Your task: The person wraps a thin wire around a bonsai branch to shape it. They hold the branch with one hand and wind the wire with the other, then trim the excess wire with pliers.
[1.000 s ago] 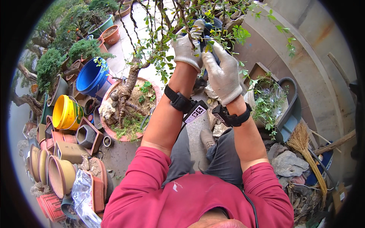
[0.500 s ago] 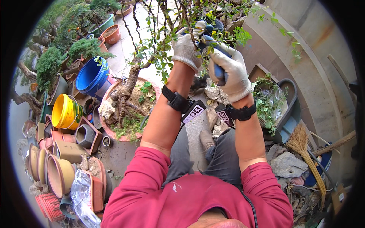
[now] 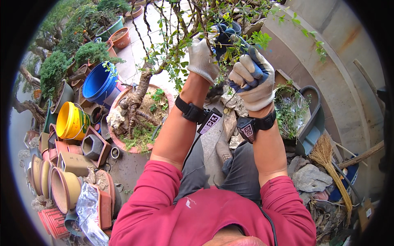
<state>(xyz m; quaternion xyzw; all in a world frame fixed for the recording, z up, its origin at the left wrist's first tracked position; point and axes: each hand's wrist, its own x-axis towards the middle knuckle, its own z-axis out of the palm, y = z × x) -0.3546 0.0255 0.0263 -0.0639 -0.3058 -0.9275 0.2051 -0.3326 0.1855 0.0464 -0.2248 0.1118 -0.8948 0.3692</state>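
A bonsai-like tree (image 3: 142, 88) with a thick bent trunk grows from a round pink pot (image 3: 169, 98). Its leafy branches spread across the top of the view. My left hand (image 3: 202, 57), in a white and blue work glove, is up among these branches, its fingers bent around a thin dark branch and partly covered by leaves. To its right is my right hand (image 3: 253, 80), gloved alike and closed in a fist, thumb up. Whatever the fist holds, if anything, is hidden. Leafy shoots hang close to its knuckles.
On the left stand a blue bucket (image 3: 98, 84), a yellow bucket (image 3: 67, 120) and several stacked pots (image 3: 65, 190). At right are a grey-green scoop-like bin (image 3: 314, 119) with cut greenery, a straw broom (image 3: 328, 164) and rocks (image 3: 310, 178). A curved stone step (image 3: 328, 78) runs behind.
My right hand has moved a little right and down, away from the left one, and turned so its curled fingers show. My left hand stays among the branches, shifted slightly.
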